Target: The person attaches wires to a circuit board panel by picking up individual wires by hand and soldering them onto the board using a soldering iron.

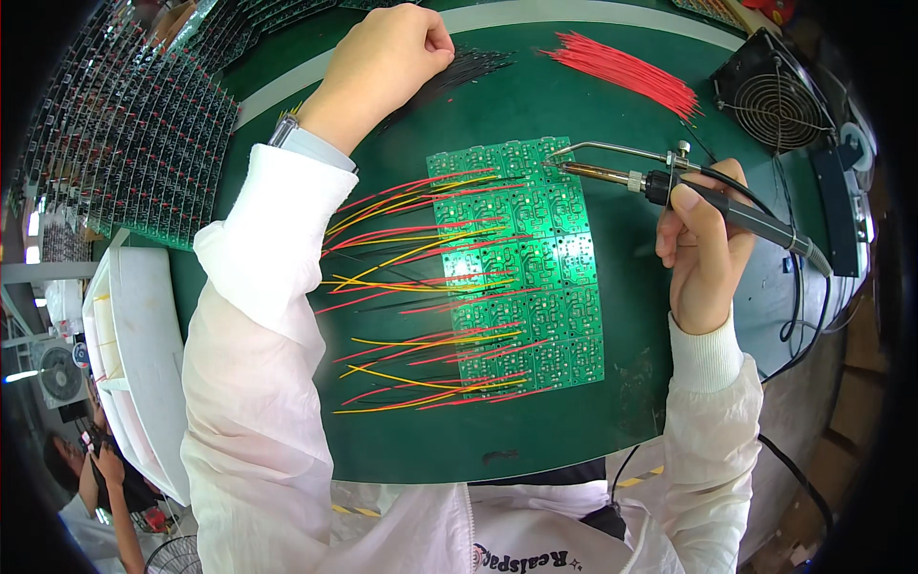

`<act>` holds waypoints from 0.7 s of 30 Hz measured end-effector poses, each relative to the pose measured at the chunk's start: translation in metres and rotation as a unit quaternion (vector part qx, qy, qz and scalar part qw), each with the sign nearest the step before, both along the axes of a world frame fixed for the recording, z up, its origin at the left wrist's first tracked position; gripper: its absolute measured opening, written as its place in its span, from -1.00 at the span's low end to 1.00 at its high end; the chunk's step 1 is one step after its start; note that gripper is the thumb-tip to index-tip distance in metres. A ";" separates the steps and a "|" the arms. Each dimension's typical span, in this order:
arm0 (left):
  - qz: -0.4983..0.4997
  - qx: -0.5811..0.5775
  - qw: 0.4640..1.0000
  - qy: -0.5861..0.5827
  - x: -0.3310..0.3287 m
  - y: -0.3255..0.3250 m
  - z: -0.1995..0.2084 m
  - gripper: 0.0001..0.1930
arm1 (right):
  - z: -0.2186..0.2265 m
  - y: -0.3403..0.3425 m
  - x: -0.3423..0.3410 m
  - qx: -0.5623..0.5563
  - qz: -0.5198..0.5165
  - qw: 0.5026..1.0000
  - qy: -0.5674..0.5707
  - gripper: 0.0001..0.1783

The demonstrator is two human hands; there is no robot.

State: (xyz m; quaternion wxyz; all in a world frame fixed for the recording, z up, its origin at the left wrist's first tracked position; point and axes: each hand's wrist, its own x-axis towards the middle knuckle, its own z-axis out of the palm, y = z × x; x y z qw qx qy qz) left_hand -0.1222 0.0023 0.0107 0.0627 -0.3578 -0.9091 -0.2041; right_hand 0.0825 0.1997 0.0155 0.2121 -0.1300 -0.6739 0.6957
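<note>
My right hand (pixel 706 244) grips a black-handled soldering iron (pixel 776 228) with a thin metal feed tube (pixel 622 150) clamped along it. Its tip points left, at the upper right part of a green circuit board panel (pixel 585 325). Red, yellow and black wires (pixel 411 234) lie in rows on the panel, their loose ends trailing left over the table. Beyond the panel, my left hand (pixel 390 59) is closed with thumb and finger together, beside a pile of black wires (pixel 473 69). Whatever is between those fingertips is too hidden to make out.
A bundle of red wires (pixel 626 72) lies at the far right of the green table (pixel 402 450), near a black fan (pixel 779 100). Stacked circuit boards (pixel 134 143) rise at left, above a white bin (pixel 143 364). A cable (pixel 796 297) hangs at right. Another person (pixel 110 469) is lower left.
</note>
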 end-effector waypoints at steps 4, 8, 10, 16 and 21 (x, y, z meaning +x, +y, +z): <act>0.016 0.003 1.000 -0.017 -0.002 -0.002 0.000 -0.82 | 0.003 -0.001 0.000 -0.004 0.002 1.000 0.001 -0.81; 0.016 0.028 0.999 -0.036 -0.003 -0.004 -0.004 -0.81 | 0.001 0.000 0.000 0.002 0.001 1.000 -0.004 -0.81; 0.010 0.028 0.999 -0.029 -0.003 -0.003 -0.003 -0.80 | 0.001 0.000 0.000 0.006 0.001 1.000 -0.003 -0.80; 0.004 0.044 0.998 -0.037 -0.001 -0.005 -0.001 -0.80 | 0.002 0.001 0.001 0.009 0.000 1.000 -0.003 -0.80; -0.003 0.040 0.999 -0.019 -0.001 -0.009 -0.001 -0.81 | 0.004 -0.001 0.000 0.009 0.001 1.000 -0.007 -0.79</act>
